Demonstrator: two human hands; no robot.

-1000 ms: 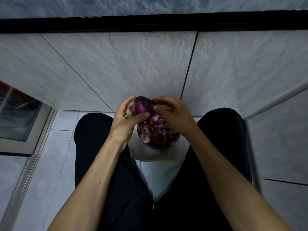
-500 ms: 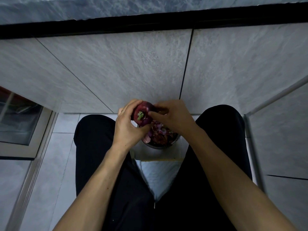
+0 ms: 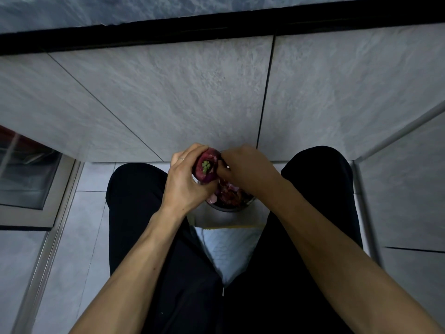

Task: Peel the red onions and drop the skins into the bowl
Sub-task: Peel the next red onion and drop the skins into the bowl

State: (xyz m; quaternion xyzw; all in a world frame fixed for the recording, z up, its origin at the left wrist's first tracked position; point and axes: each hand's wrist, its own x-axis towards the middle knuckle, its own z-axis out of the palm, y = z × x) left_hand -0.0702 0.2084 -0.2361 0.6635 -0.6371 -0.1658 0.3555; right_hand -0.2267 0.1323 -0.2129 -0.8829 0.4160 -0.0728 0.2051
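the left hand (image 3: 185,179) is wrapped around a red onion (image 3: 206,168) and holds it up just above the bowl (image 3: 231,208). the cut end of the onion, with a little green middle, faces the camera. the right hand (image 3: 245,168) is right beside the onion with its fingers curled in against the onion's side. it looks like they are pinching a bit of skin, but the fingertips are hidden, so i cannot be sure.

what could go wrong: the onion is round and smooth, so a hard pull on the skin could make it slip out of the left hand and fall on the floor or into the bowl. the skin could also tear into a small bit and leave the rest stuck on. the onion is over the near edge of the bowl, not its middle, so a loose piece could miss and land on the black trousers (image 3: 144,237).

the bowl sits low between the knees. it holds a pile of red and pink onion skins (image 3: 228,194), close to the rim.
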